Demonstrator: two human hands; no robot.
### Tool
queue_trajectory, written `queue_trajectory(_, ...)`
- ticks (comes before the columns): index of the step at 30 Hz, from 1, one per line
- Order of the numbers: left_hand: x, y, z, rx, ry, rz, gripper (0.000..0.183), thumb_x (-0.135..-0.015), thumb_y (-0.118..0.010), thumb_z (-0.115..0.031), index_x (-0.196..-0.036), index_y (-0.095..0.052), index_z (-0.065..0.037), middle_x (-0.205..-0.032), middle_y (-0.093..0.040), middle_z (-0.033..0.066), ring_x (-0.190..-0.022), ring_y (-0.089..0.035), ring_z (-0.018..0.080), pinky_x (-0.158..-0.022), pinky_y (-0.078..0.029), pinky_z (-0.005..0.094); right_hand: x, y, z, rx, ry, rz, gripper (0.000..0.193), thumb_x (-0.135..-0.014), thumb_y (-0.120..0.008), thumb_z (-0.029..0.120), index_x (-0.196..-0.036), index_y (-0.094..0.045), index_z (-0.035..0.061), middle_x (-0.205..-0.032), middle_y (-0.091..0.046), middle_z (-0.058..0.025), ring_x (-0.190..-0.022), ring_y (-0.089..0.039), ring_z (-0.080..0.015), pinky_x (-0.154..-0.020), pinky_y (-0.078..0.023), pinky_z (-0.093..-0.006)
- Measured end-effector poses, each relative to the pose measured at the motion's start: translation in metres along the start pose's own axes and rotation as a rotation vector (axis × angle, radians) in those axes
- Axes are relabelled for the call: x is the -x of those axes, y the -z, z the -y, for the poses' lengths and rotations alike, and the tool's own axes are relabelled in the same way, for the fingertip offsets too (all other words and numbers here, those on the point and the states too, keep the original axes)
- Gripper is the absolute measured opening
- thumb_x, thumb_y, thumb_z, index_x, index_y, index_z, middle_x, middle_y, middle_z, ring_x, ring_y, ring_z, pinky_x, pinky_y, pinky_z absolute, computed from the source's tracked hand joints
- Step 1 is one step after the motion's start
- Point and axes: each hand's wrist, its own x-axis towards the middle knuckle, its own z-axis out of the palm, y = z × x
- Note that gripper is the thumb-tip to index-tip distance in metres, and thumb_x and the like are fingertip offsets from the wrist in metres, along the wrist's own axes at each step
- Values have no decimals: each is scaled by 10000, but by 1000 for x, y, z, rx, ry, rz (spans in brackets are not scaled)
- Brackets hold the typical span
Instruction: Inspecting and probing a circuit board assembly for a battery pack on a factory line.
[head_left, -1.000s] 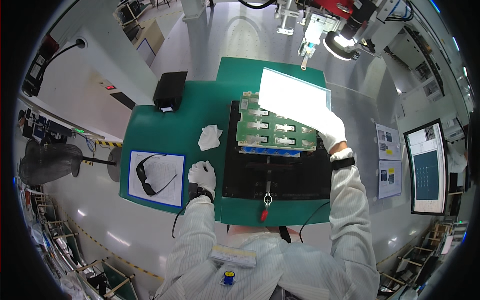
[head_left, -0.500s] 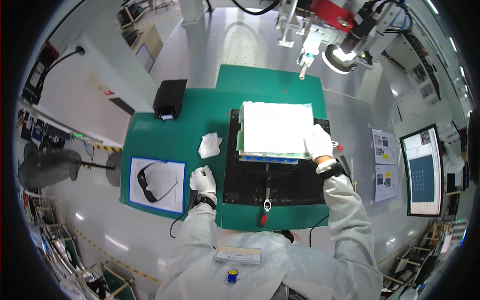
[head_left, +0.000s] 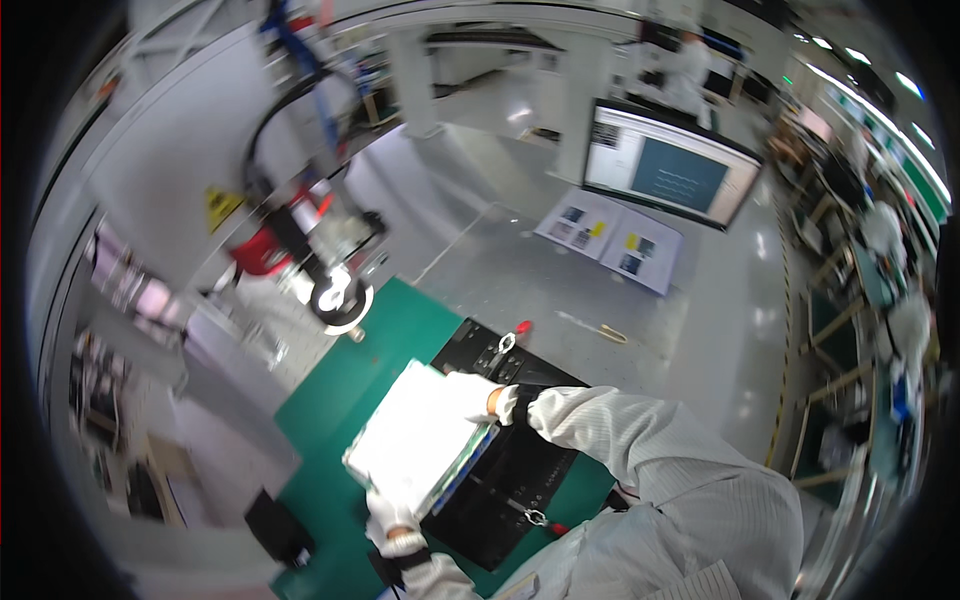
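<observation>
A flat stack with a glaring white top and green and blue layers along its edge lies over the black fixture plate. My right hand, in a white glove, grips its right side, the fingers partly lost in the glare. At the opposite edge my left hand, also gloved in white, holds the stack's lower left corner. A toggle clamp with a red handle sits at the plate's far end; a second red-tipped clamp is on the near side.
The fixture stands on a green mat. A ring-lit camera head hangs beyond the stack. A black box is at lower left. Printed sheets lie in front of a monitor at the far right.
My view has swung right, so the bench appears rotated. My left hand has left the mat and come to the stack's left edge; my right hand stays on the right side.
</observation>
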Motion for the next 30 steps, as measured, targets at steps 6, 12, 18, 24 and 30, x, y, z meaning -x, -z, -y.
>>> queue_trajectory(6,-4,6,-3,65,2,211,499,-1097,-475,-372,-1209,-591,101,-1014,-685,138,-845,-677,246,-741,-566,379,-20,-30,-24,68,124,-76,253,-947,-556,264,-961,-736,86,-867,-729,-167,-826,-695,-385,-757,-547,-474)
queue_trajectory(12,-14,7,10,6,47,109,349,-1078,-493,-217,-1266,-574,66,-1156,-671,175,-982,-671,295,-831,-568,411,-12,-19,-32,120,275,-147,165,-872,-600,198,-836,-729,101,-800,-717,-140,-752,-697,-316,-710,-550,-406)
queue_trajectory(18,-9,2,6,-34,-248,66,327,-1063,-537,-183,-1250,-582,82,-1084,-705,132,-927,-664,223,-844,-535,363,5,18,-6,375,210,-111,223,-937,-594,231,-965,-744,68,-856,-725,-151,-791,-692,-302,-726,-545,-392)
queue_trajectory(24,79,-23,-64,-314,-441,15,468,-1065,-538,-382,-1110,-608,79,-916,-697,176,-796,-649,259,-751,-513,396,75,83,18,-725,-244,-280,331,-1020,-622,293,-1115,-687,-18,-860,-706,-115,-756,-627,-179,-712,-497,-334)
queue_trajectory(30,179,-78,-80,-355,-496,239,502,-1053,-546,-426,-1147,-579,66,-988,-684,240,-919,-674,395,-811,-516,457,219,130,4,-733,-435,-349,452,-1027,-618,376,-1174,-682,-47,-838,-650,-13,-751,-572,-93,-676,-464,-258)
